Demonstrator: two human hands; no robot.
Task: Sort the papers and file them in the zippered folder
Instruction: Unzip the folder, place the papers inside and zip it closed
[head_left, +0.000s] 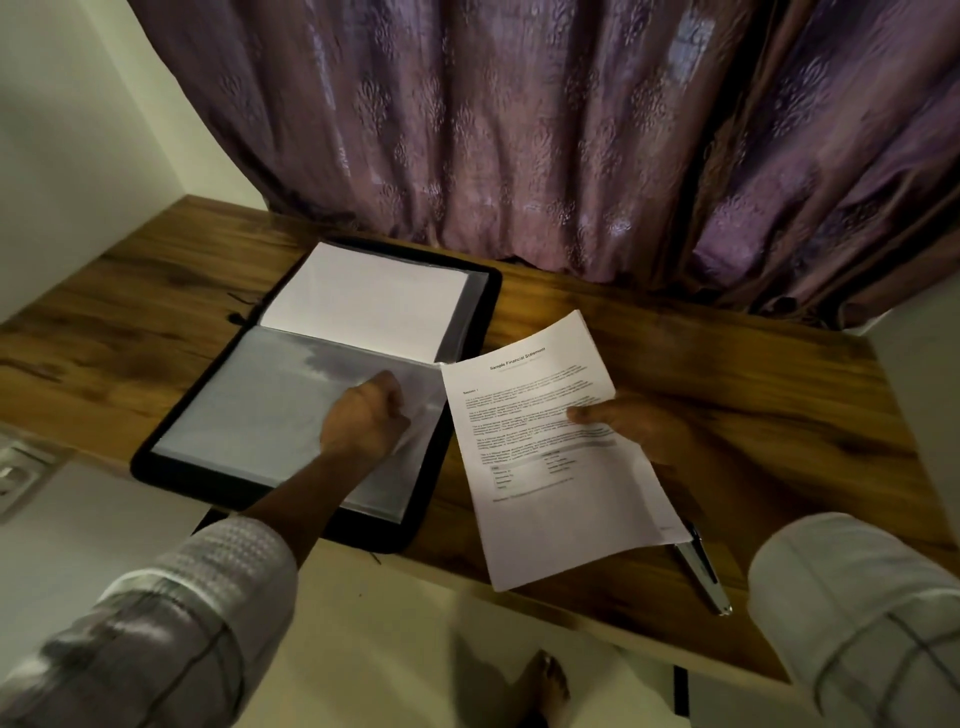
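A black zippered folder (478, 291) lies open on the wooden desk (701, 374), left of centre. Its far half holds a blank white sheet (363, 299); its near half shows clear plastic sleeves (260, 410). My left hand (363, 421) rests on the near half and pinches the right edge of a plastic sleeve. My right hand (639, 423) holds a printed paper (550, 447) headed "Sample Financial Statement" above the desk, just right of the folder, thumb on top of the page.
A pen (704, 571) lies on the desk near the front edge, partly under the held paper. Purple curtains (519, 130) hang behind the desk. A white wall stands at the left. A bare foot (550, 680) shows on the floor below.
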